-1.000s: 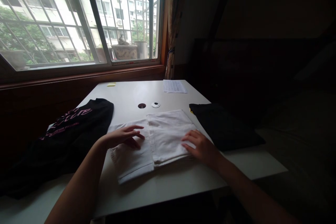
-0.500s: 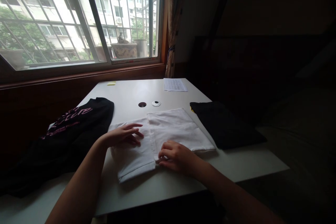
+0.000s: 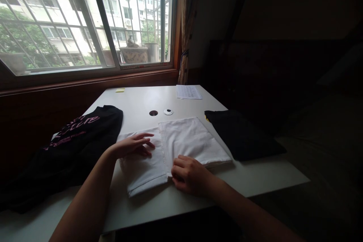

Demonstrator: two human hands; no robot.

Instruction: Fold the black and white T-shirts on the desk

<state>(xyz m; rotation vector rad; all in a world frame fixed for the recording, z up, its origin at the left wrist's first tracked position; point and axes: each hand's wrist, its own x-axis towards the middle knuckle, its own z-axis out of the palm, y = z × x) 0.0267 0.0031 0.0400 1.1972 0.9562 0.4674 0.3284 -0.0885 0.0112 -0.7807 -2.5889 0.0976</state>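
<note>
A folded white garment [image 3: 195,141] lies in front of me, its right part folded so that a seamed edge runs down the middle. Resting on its left part is my left hand [image 3: 136,145], fingers spread and holding nothing. At the near end of the seamed edge, my right hand [image 3: 188,174] has its fingers curled in on the fabric, pinching the near edge of the folded layer. The tips of those fingers are hidden.
On the left lies a black garment [image 3: 96,132] with pink lettering, hanging partly over the white table [image 3: 136,102]. A folded black garment [image 3: 244,136] sits on the right. Farther back are paper sheets [image 3: 188,92], a yellow note [image 3: 120,90] and a round cable hole [image 3: 153,113].
My right hand has curled its fingers more tightly and shifted slightly toward me, and small creases show in the white fabric beside it. My left hand has stayed in place.
</note>
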